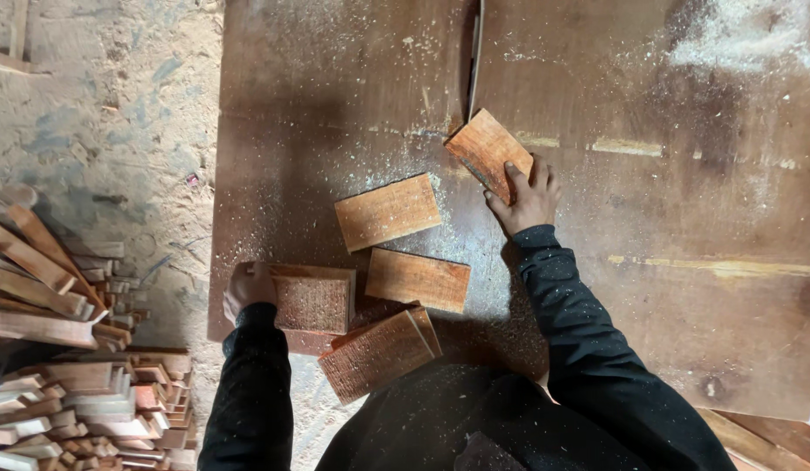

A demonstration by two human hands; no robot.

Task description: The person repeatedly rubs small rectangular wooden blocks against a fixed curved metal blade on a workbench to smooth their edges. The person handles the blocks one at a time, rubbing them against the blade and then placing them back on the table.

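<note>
1. The right hand [529, 199] lay palm-down with its fingers pressed on the near end of a tilted wooden block [488, 150], holding it flat against the saw table [666, 288].
2. That block sat just beside the thin saw blade [475, 61], which showed edge-on in a slot running away from the person; its far corner was near the blade, though whether they touched could not be told.
3. The left hand [248, 288] was curled around the left end of a sawdust-coated block [314, 299] at the table's near left edge, fingers wrapped on the side and hidden from view.
4. Between the two hands lay two loose blocks: a pale block [387, 211] angled slightly, and a flat reddish block [418, 280] just below it, close but apart.
5. A stack of blocks [379, 351] rested tilted near the person's body, just beside the block in the left hand.
6. Both arms wore dark sleeves [570, 323] dusted with fine specks.
7. Sawdust [736, 35] was scattered over the table, thickest at the far right corner.
8. To the left, on the dusty floor [117, 131], stood a pile of cut wood strips [64, 349], well apart from the table.
</note>
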